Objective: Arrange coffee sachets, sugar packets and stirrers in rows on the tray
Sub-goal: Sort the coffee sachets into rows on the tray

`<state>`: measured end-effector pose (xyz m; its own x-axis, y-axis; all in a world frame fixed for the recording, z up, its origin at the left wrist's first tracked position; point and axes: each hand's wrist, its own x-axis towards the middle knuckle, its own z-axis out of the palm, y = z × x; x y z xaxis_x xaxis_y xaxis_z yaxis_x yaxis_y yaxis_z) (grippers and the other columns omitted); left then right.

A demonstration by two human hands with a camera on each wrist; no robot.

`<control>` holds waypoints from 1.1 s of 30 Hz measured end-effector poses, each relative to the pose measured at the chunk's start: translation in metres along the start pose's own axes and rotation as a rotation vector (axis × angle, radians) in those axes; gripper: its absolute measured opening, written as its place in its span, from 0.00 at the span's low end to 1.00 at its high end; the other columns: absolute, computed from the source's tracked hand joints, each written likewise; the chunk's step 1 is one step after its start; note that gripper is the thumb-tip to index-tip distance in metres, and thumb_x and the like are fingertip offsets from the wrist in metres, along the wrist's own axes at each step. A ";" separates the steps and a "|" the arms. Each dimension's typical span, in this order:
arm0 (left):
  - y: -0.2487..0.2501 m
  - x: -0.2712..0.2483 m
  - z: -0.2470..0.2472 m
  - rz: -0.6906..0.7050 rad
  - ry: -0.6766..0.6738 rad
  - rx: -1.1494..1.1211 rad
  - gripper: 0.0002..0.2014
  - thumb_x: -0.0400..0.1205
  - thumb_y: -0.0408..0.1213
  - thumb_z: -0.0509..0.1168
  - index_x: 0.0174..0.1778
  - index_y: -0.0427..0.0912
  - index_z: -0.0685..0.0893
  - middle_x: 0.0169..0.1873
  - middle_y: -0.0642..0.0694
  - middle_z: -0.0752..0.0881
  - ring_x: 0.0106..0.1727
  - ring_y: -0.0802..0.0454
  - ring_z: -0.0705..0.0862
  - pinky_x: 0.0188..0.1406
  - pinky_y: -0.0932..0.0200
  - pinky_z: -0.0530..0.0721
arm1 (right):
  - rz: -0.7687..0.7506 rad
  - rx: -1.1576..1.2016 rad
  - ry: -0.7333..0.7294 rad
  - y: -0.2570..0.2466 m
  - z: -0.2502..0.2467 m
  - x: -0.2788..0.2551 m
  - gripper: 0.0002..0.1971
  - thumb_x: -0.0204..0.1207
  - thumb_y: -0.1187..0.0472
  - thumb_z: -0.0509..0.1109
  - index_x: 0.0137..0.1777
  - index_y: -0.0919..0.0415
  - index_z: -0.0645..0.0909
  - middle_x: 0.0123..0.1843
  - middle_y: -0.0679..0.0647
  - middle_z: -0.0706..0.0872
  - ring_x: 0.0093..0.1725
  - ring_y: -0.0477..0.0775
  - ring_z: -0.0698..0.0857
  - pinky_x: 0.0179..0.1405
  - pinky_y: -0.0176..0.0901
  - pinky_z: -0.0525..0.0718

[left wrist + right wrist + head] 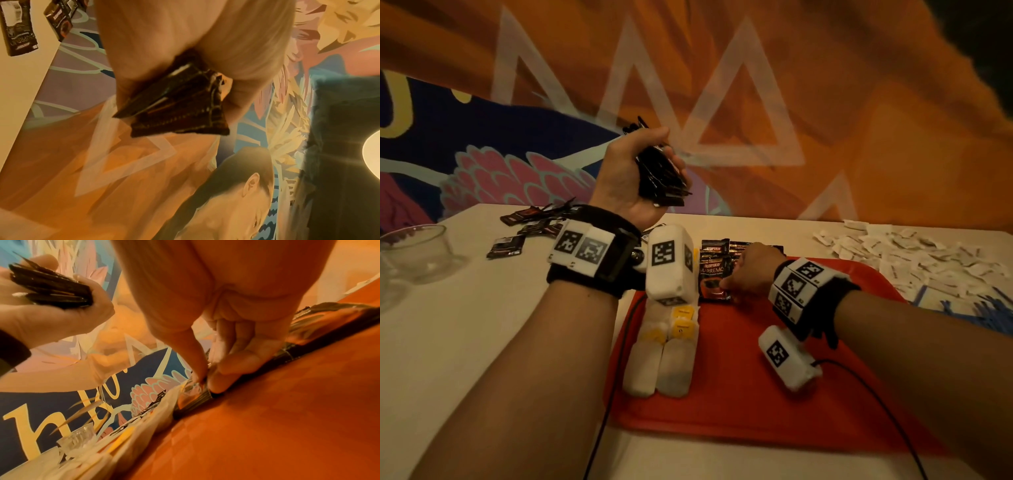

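The tray [756,394] lies at the table's [482,342] near edge. On it, tea bags [667,356] sit at nine o'clock, sachets [717,270] at eleven. Off the tray, loose sachets [524,229] and glasses [417,250] lie at ten, packets [900,253] at one, stirrers [983,315] at two.

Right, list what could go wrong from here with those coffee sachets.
1. The left hand holds a fanned bundle of sachets high above the table; loose ones could slip out and scatter.
2. The right hand pinches the front sachet at the tray's far edge; a nudge may skew the overlapped row behind it.
3. The dangling wrist cable crosses the tray and could drag the tea bags.
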<state>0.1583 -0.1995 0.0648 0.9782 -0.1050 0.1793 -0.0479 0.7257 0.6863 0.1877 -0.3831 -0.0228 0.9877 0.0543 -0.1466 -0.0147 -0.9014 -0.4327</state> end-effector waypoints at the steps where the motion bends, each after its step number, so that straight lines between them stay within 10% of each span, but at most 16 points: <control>1: -0.001 -0.001 0.001 -0.003 0.000 -0.009 0.05 0.79 0.33 0.68 0.48 0.40 0.79 0.36 0.47 0.78 0.35 0.52 0.80 0.42 0.56 0.82 | 0.002 -0.009 -0.003 0.001 0.001 0.001 0.19 0.69 0.46 0.81 0.52 0.59 0.87 0.47 0.53 0.91 0.50 0.52 0.89 0.47 0.43 0.87; 9: -0.009 0.000 0.004 -0.070 0.063 0.119 0.22 0.78 0.27 0.53 0.67 0.42 0.76 0.38 0.42 0.78 0.33 0.51 0.78 0.35 0.57 0.77 | -0.011 0.093 -0.075 0.005 -0.001 0.001 0.17 0.73 0.49 0.79 0.50 0.63 0.88 0.45 0.57 0.93 0.48 0.54 0.91 0.54 0.51 0.90; 14: -0.016 0.001 0.010 -0.096 0.025 0.162 0.29 0.80 0.22 0.49 0.75 0.47 0.73 0.43 0.38 0.83 0.39 0.46 0.86 0.38 0.55 0.86 | -0.011 0.549 -0.059 0.011 -0.027 -0.007 0.14 0.81 0.54 0.72 0.47 0.68 0.83 0.35 0.58 0.91 0.27 0.50 0.87 0.24 0.37 0.82; 19: -0.027 -0.002 0.015 -0.234 -0.085 0.405 0.19 0.81 0.22 0.56 0.59 0.39 0.89 0.57 0.35 0.89 0.59 0.38 0.89 0.64 0.43 0.85 | -0.313 0.930 0.186 0.013 -0.055 -0.024 0.16 0.80 0.51 0.71 0.50 0.68 0.82 0.42 0.58 0.90 0.39 0.53 0.87 0.38 0.46 0.84; 25: -0.039 -0.002 0.014 -0.334 -0.098 0.570 0.29 0.75 0.29 0.72 0.74 0.29 0.77 0.71 0.25 0.78 0.71 0.25 0.78 0.73 0.26 0.74 | -0.458 0.936 0.161 0.014 -0.061 -0.042 0.07 0.74 0.58 0.77 0.51 0.54 0.86 0.50 0.48 0.89 0.48 0.46 0.87 0.46 0.46 0.86; 33: -0.053 0.001 0.022 -0.129 0.010 0.567 0.16 0.82 0.37 0.69 0.66 0.39 0.84 0.55 0.32 0.88 0.51 0.35 0.87 0.52 0.39 0.87 | -0.488 0.979 0.382 0.017 -0.069 -0.039 0.08 0.71 0.68 0.80 0.46 0.61 0.84 0.37 0.49 0.85 0.29 0.38 0.81 0.25 0.26 0.73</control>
<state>0.1576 -0.2532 0.0442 0.9851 -0.1595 0.0642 -0.0263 0.2294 0.9730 0.1593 -0.4301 0.0365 0.9017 0.0208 0.4319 0.4318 -0.0936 -0.8971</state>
